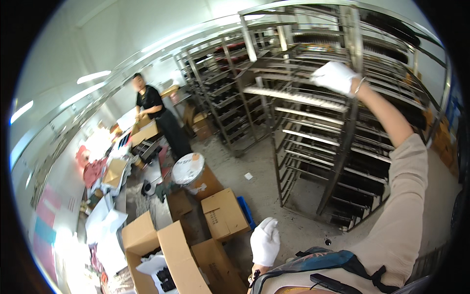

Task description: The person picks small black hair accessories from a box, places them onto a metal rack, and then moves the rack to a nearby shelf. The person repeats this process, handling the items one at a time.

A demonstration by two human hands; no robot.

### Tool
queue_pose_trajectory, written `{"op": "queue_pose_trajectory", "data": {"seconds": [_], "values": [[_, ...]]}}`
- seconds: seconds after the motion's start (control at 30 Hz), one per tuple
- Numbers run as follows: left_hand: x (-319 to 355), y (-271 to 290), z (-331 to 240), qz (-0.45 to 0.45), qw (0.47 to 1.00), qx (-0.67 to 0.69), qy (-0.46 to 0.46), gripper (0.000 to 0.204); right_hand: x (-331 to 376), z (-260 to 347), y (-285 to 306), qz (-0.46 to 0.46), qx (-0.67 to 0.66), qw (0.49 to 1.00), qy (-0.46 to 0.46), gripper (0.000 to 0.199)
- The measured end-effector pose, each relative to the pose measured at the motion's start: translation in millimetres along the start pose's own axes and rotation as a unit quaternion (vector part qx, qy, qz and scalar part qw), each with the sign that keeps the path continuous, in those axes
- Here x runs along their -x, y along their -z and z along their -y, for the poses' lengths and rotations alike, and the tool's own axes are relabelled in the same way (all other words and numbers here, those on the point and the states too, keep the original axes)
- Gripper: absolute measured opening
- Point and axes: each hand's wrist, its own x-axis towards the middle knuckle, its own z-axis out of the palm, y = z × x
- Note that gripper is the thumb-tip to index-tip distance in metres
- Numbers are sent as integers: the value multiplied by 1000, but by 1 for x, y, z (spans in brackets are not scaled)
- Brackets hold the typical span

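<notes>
My right hand (335, 78), in a white glove, is raised with the arm stretched out in front of the tall metal rack (338, 161). Its fingers are drawn together close to the upper shelves; whatever may be between them is too small to make out. Just below and left of it, a pale tray (296, 98) with a toothed edge sticks out of the rack. My left hand (265, 241), also gloved in white, hangs low by my body with its fingers curled in and nothing visible in them. It is nearest to a closed cardboard box (225, 214).
Another rack (220, 93) with dark and red items stands farther back. A person (159, 110) in black works over a box by the cluttered table. An open carton (174, 250), a round white-topped drum (188, 169) and a blue bin (246, 211) line the left side.
</notes>
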Motion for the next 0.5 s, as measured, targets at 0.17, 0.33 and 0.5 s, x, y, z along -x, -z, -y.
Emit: {"op": "queue_pose_trajectory", "data": {"seconds": [0.17,0.33,0.5], "values": [[3,-1,21,13,998,12,60,25,-57,-68,20,125,-111,951,-259,21],[-8,15,19,10,995,57,87,27,-83,-126,-36,26,261,927,-267,10],[-49,60,3,15,999,22,29,30,-8,19,-91,-199,238,950,29,10]]}}
